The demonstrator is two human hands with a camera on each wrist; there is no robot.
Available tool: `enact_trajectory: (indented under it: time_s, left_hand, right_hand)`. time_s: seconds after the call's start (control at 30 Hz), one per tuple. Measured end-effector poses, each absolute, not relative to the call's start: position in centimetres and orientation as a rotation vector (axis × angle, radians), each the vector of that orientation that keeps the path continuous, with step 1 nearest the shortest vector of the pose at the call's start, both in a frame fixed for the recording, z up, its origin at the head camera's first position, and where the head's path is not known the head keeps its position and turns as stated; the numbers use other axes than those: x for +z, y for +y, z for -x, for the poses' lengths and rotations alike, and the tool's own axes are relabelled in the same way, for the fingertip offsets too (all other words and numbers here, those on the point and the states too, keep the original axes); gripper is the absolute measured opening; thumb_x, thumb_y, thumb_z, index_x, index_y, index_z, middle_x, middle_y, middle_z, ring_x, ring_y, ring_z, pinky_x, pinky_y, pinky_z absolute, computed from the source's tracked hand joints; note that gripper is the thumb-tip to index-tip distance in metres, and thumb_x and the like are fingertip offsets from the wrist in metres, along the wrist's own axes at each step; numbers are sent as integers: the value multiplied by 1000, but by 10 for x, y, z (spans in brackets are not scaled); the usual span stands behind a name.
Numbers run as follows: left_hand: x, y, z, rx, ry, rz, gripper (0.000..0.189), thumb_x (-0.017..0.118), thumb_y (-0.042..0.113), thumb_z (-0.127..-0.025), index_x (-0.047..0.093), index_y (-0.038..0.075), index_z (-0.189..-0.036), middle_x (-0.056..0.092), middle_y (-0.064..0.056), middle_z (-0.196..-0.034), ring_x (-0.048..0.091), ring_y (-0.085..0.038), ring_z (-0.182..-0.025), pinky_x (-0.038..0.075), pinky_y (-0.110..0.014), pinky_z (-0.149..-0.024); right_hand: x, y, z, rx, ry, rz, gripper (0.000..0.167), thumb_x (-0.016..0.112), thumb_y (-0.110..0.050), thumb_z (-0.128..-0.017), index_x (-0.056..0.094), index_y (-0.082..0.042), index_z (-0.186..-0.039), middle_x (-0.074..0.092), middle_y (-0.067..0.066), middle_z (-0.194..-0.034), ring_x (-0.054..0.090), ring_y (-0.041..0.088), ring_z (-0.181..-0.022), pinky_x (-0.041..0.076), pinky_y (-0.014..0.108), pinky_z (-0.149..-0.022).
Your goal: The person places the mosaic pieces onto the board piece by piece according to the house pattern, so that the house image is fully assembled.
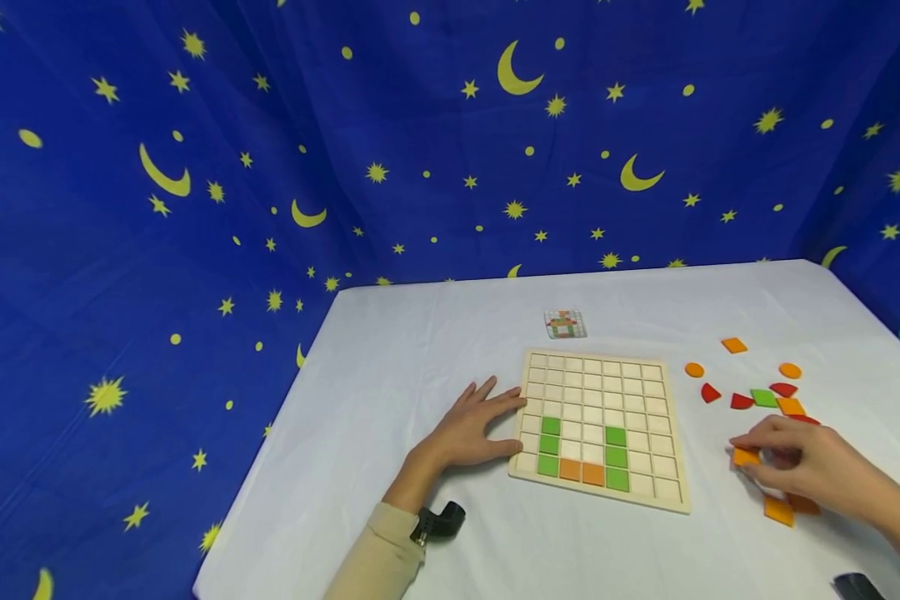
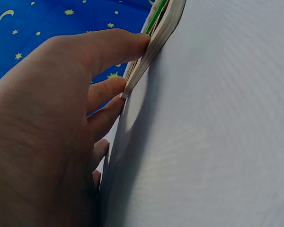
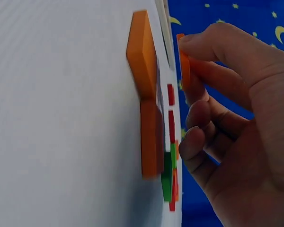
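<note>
A wooden grid board (image 1: pixel 648 417) lies on the white table. Green square tiles (image 1: pixel 617 457) form two columns in its lower rows, with two orange tiles (image 1: pixel 581 472) between them at the bottom. My left hand (image 1: pixel 474 427) rests at the board's left edge, fingers spread; in the left wrist view its thumb and fingertips (image 2: pixel 141 43) touch the wooden rim. To the right of the board, my right hand (image 1: pixel 813 462) pinches an orange square tile (image 3: pixel 184 61) between thumb and forefinger, above the table. The other fingers of that hand are curled in.
Loose pieces lie around the right hand: orange tiles (image 1: pixel 778 511), a green tile (image 1: pixel 763 397), red quarter-circles (image 1: pixel 742 402) and orange discs (image 1: pixel 694 370). A small pattern card (image 1: pixel 566 324) lies behind the board. A blue starry cloth (image 1: pixel 450 150) hangs behind the table.
</note>
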State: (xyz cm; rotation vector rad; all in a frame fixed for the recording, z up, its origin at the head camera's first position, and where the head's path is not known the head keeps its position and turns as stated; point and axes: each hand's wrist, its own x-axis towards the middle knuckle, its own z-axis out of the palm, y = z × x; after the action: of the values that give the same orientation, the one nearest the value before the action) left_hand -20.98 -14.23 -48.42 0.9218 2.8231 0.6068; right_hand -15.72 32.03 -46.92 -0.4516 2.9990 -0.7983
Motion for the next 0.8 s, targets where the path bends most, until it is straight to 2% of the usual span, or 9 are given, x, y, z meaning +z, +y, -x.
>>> enact_trajectory:
  time_s: [0.1,0.23,0.37,0.8]
  left_hand:
    - [-484,-142,210,606,2824,-922,71,56,64,-86,39,35,-147,27,18,-153,8,-18,-145,2,-41,-117]
    - [-484,-141,210,601,2830,-919,70,56,64,-86,39,35,-147,27,18,-153,7,-18,-145,2,-40,-117]
    - [-485,-142,209,600,2835,-920,70,56,64,-86,39,35,-147,27,19,-153,7,-17,-145,1,-40,-117]
    - [-486,-142,210,616,2821,-936,71,55,65,-86,40,34,-147,27,18,-153,7,-18,-145,1,-40,-117]
  right_hand:
    - [-468,314,159,-856,3018,543,28,86,-30,-71,76,-23,-95,59,-13,-84,46,7,-69,36,20,-53]
    - [-466,306,163,-871,2997,584,29,86,-26,-71,76,-23,-98,58,-12,-85,44,7,-67,34,22,-50]
    - [-462,297,169,-822,2946,550,31,84,-27,-73,75,-24,-103,56,-9,-87,44,9,-69,35,23,-51]
    - [-458,269,190,-872,2913,653,31,81,-17,-75,75,-19,-106,57,-8,-91,47,11,-71,39,22,-55]
